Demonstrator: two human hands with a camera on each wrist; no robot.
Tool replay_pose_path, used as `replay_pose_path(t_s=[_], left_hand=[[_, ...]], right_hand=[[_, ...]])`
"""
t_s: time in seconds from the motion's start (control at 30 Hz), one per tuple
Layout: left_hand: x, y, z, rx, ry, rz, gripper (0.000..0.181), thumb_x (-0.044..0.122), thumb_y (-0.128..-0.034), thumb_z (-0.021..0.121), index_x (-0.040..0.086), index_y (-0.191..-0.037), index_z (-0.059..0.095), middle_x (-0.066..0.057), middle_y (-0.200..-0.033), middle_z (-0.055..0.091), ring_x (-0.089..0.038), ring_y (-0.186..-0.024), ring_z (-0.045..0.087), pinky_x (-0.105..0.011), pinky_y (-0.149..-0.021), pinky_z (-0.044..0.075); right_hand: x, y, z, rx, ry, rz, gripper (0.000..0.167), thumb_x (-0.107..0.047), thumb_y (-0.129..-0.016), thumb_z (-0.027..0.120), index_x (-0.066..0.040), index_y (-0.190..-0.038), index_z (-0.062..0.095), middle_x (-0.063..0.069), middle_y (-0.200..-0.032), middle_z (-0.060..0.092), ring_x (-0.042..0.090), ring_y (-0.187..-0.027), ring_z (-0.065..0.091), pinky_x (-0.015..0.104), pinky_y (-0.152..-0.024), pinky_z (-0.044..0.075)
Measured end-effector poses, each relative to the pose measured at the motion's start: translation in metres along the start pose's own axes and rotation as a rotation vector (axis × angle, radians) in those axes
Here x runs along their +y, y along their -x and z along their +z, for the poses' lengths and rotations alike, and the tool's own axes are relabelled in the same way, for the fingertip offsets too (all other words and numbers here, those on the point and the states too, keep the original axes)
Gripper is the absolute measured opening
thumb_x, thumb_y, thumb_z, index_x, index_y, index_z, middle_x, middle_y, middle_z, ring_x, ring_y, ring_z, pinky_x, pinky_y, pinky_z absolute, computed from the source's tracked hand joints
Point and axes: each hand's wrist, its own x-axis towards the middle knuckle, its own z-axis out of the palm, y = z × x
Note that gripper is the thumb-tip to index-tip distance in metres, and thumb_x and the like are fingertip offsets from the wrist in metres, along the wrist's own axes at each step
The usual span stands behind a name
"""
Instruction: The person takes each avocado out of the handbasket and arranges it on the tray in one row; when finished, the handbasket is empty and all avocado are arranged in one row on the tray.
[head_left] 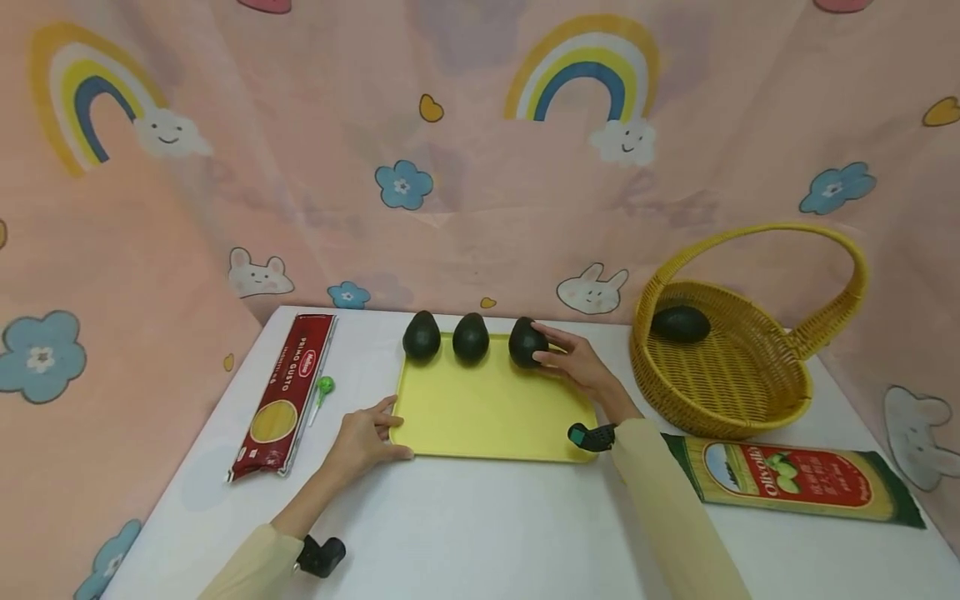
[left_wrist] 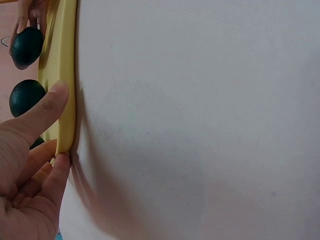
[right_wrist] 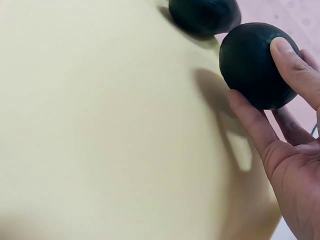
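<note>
A yellow tray (head_left: 487,417) lies on the white table. My left hand (head_left: 363,440) pinches its near left corner; up close, the thumb (left_wrist: 59,92) rests on the rim and a fingertip touches the corner. Along the tray's far edge stand two dark green avocados, one at the left corner (head_left: 422,337) and another beside it (head_left: 470,339). To their right, my right hand (head_left: 577,364) grips a third avocado (right_wrist: 257,65) between thumb and fingers, at the tray's far edge. Whether that one touches the tray is hard to tell.
A yellow wicker basket (head_left: 798,392) with a tall handle stands at the right, holding one avocado (head_left: 681,323). In front of it lies a pasta pack (head_left: 810,479). At the left are a red pasta pack (head_left: 285,392) and a green lollipop (head_left: 325,385). A patterned cloth (head_left: 480,233) hangs behind.
</note>
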Motion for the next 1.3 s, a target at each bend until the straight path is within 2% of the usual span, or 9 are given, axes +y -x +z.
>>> replay_pose_path(t_s=[0.17,0.43,0.57,0.77,0.97,1.17,1.3], left_hand=[[0.003,0.001,0.002,-0.002,0.001,-0.007,0.051,0.011,-0.0597,0.091,-0.006,-0.104,0.071,-0.011,-0.136,0.055,-0.015,-0.094,0.066,-0.022,-0.071,0.054],[0.003,0.001,0.002,0.007,0.009,-0.003,0.052,0.01,-0.0596,0.091,-0.006,-0.105,0.071,-0.011,-0.136,0.055,-0.017,-0.096,0.066,-0.022,-0.072,0.055],[0.002,-0.001,0.003,0.005,0.013,-0.002,0.053,0.011,-0.0595,0.091,-0.006,-0.105,0.071,-0.011,-0.136,0.055,-0.017,-0.097,0.066,-0.02,-0.071,0.054],[0.002,0.0,0.003,0.004,-0.005,0.0,0.053,0.012,-0.0595,0.091,-0.006,-0.105,0.071,-0.011,-0.136,0.055,-0.016,-0.097,0.066,-0.019,-0.069,0.053],[0.003,0.001,0.002,0.007,-0.006,-0.002,0.052,0.011,-0.06,0.091,-0.006,-0.105,0.071,-0.011,-0.136,0.054,-0.017,-0.098,0.066,-0.02,-0.071,0.054],[0.003,0.001,0.002,0.004,-0.012,0.0,0.053,0.012,-0.0593,0.091,-0.006,-0.105,0.071,-0.011,-0.136,0.055,-0.012,-0.089,0.064,-0.014,-0.063,0.047],[0.001,0.0,0.002,0.002,-0.015,-0.002,0.054,0.013,-0.0592,0.091,-0.006,-0.105,0.071,-0.011,-0.137,0.054,-0.014,-0.094,0.064,-0.014,-0.063,0.047]], right_hand=[[0.006,-0.004,0.003,0.015,-0.016,0.005,0.059,0.004,-0.091,0.06,-0.003,-0.145,0.039,0.024,-0.146,0.036,0.036,-0.127,0.044,0.038,-0.088,0.052],[0.009,-0.01,0.008,0.054,0.027,-0.031,0.059,0.003,-0.091,0.06,-0.002,-0.145,0.038,0.026,-0.145,0.038,0.031,-0.121,0.05,0.033,-0.086,0.054],[0.008,-0.012,0.008,0.071,0.022,-0.019,0.059,0.006,-0.091,0.059,-0.002,-0.145,0.038,0.026,-0.145,0.038,0.034,-0.121,0.049,0.032,-0.084,0.054],[0.009,-0.014,0.01,0.073,-0.014,-0.009,0.059,0.009,-0.091,0.058,-0.001,-0.145,0.037,0.021,-0.151,0.032,0.041,-0.128,0.042,0.036,-0.087,0.053],[0.009,-0.015,0.012,0.066,-0.021,0.002,0.059,0.005,-0.091,0.059,-0.003,-0.146,0.038,0.018,-0.153,0.03,0.04,-0.131,0.039,0.038,-0.089,0.052],[0.009,-0.014,0.013,0.061,-0.026,0.012,0.06,0.005,-0.092,0.058,-0.006,-0.147,0.037,0.02,-0.152,0.032,0.039,-0.132,0.039,0.037,-0.09,0.051],[0.007,-0.012,0.014,0.068,-0.039,0.021,0.061,0.006,-0.091,0.059,-0.008,-0.147,0.038,0.018,-0.151,0.035,0.037,-0.131,0.042,0.036,-0.089,0.052]])
